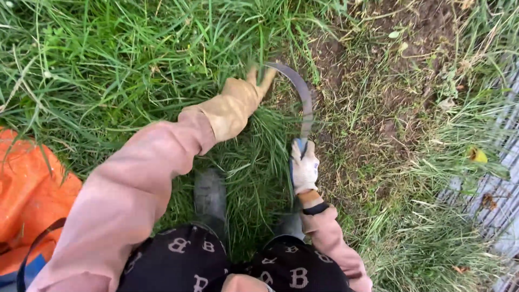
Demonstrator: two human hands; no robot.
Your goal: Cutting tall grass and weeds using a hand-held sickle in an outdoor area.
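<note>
**Sickle blade curving toward a gloved hand in the grass**

Nearest the camera, the person's knees in dark patterned trousers sit over two dark boots [210, 197] planted in the turf. Just beyond the boots, the right hand [304, 168], in a pale work glove, has its grip clamped around the handle of a sickle [303, 103]. The curved blade rises from that glove and arcs over to the left.

Beyond and to the left of the sickle's handle, the left hand [238, 103], in a tan glove on a pink sleeve, presses into a tuft of long grass [259, 146]. Its grip looks closed around a bunch of blades, though the fingertips are blurred, so how firmly it holds cannot be told.

The main hazard, as a judgement: the blade's tip ends right beside the left glove's fingers, so a hard pull or a slip on tough stems could bring the edge across them. The boots lie directly on the near side of the sickle, in the line of a stroke drawn toward the body. Loose stems on the bare soil [378, 81] to the right of the sickle could also foul the cut.

Well to the left of the sickle lies an orange bag [27, 194] with a dark strap and a blue edge; no label shows on it. Far right of the sickle runs a pale ribbed sheet [503, 178], unmarked.
</note>
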